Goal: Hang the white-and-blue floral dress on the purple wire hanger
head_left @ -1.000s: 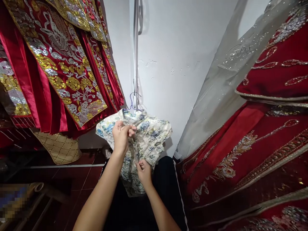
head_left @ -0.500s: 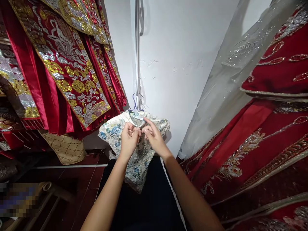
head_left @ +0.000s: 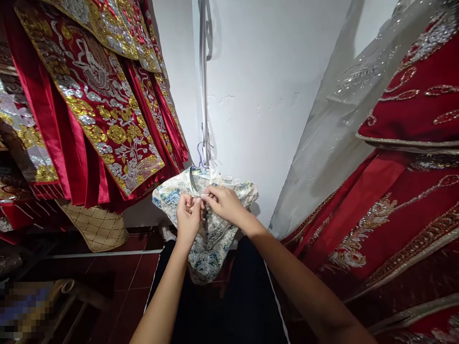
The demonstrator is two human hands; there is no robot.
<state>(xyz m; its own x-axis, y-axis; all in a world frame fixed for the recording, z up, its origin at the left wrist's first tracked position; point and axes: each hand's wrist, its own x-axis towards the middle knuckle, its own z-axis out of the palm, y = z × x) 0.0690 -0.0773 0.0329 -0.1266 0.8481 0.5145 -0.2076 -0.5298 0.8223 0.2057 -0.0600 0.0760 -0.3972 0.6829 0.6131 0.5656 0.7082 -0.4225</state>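
A small floral garment (head_left: 211, 239), cream with blue and green print, hangs on a blue wire hanger (head_left: 201, 160) from a metal rail on the white wall. My left hand (head_left: 188, 217) pinches the fabric just below the collar. My right hand (head_left: 224, 203) is closed on the same spot from the right, fingertips meeting those of the left. Both hands grip the garment's front near the neckline.
Red robes with gold and silver embroidery (head_left: 93, 105) hang at the left. A red embroidered gown (head_left: 401, 200) and a sheer glittering veil (head_left: 337, 124) fill the right. Dark red floor tiles (head_left: 122, 272) lie below. My dark trousers (head_left: 229, 306) show beneath the garment.
My right hand rose from the garment's lower front up to the collar and now meets my left hand there. The left hand stayed near the neckline.
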